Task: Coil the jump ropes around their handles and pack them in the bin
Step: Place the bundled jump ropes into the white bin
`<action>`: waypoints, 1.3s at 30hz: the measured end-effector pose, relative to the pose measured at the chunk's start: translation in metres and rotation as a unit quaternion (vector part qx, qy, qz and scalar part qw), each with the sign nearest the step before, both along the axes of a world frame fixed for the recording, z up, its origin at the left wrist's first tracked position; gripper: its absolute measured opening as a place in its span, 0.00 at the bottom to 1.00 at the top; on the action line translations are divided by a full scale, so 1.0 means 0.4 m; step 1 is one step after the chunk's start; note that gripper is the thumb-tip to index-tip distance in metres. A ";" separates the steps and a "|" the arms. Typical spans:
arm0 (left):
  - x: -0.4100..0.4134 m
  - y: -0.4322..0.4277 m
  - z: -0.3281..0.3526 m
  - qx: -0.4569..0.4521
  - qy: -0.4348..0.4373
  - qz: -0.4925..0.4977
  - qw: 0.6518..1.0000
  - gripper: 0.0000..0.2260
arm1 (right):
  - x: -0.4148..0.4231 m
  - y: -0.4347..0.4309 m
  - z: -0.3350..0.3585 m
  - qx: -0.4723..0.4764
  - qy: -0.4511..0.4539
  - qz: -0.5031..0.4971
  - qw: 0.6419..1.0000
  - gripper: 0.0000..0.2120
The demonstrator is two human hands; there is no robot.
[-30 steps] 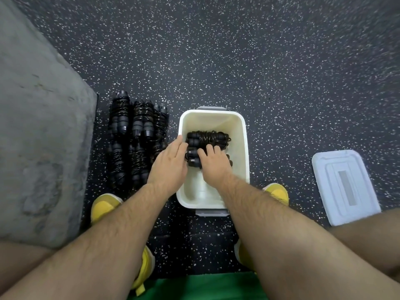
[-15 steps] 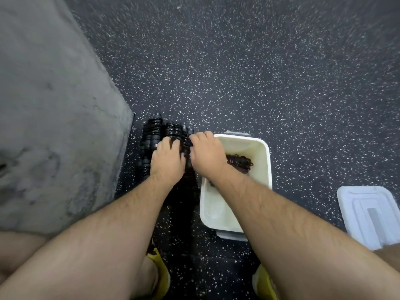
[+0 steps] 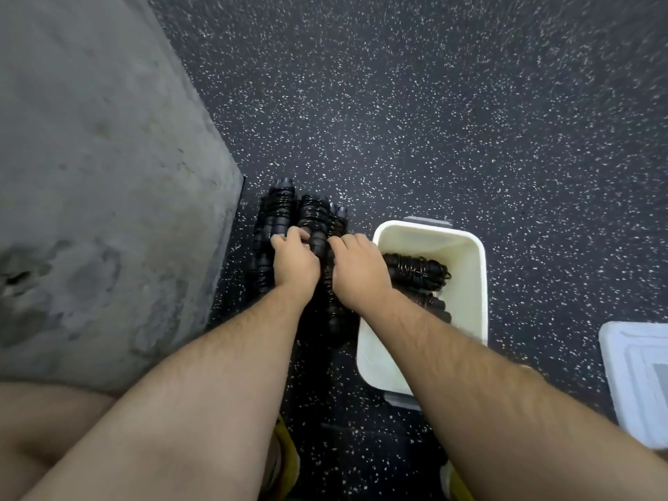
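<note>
Several coiled black jump ropes [image 3: 280, 211] lie in a tight pile on the dark speckled floor, left of a cream plastic bin [image 3: 470, 291]. Inside the bin lie coiled ropes [image 3: 415, 271], partly hidden by my right forearm. My left hand [image 3: 294, 260] rests on the pile with its fingers curled around a coiled rope. My right hand [image 3: 358, 271] presses on the same pile beside it, fingers bent over a rope at the pile's right side.
A grey concrete slab [image 3: 101, 197] fills the left side, its edge close to the pile. A white bin lid [image 3: 639, 381] lies on the floor at the right edge. Yellow shoes [image 3: 287, 461] show below my arms.
Both hands left the bin and moved left onto the pile of coiled ropes on the floor, where their fingers have closed on it. The view shifted left with them.
</note>
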State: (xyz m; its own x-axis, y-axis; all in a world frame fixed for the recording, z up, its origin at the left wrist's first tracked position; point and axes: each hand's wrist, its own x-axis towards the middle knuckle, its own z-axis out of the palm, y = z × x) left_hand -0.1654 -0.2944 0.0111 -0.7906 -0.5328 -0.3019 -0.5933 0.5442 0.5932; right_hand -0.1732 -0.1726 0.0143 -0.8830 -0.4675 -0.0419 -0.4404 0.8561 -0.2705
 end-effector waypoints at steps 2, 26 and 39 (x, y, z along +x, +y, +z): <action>0.005 0.004 0.033 -0.004 0.025 -0.003 1.000 0.09 | 0.001 0.015 0.013 -0.009 0.024 0.010 1.000 0.23; 0.136 0.159 0.120 -0.116 0.055 -0.444 0.887 0.26 | 0.171 0.347 0.051 0.183 -0.067 0.044 0.980 0.36; 0.148 0.137 0.045 -0.114 0.060 -0.480 0.868 0.23 | 0.209 0.309 -0.080 0.174 -0.124 0.054 0.975 0.35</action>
State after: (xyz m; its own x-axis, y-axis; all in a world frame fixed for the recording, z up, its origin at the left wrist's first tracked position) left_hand -0.1060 -0.2395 0.0292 -0.9216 0.3540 -0.1593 0.2574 0.8645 0.4317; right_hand -0.0897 -0.0490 -0.0175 -0.7722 -0.4760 -0.4210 -0.4907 0.8676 -0.0808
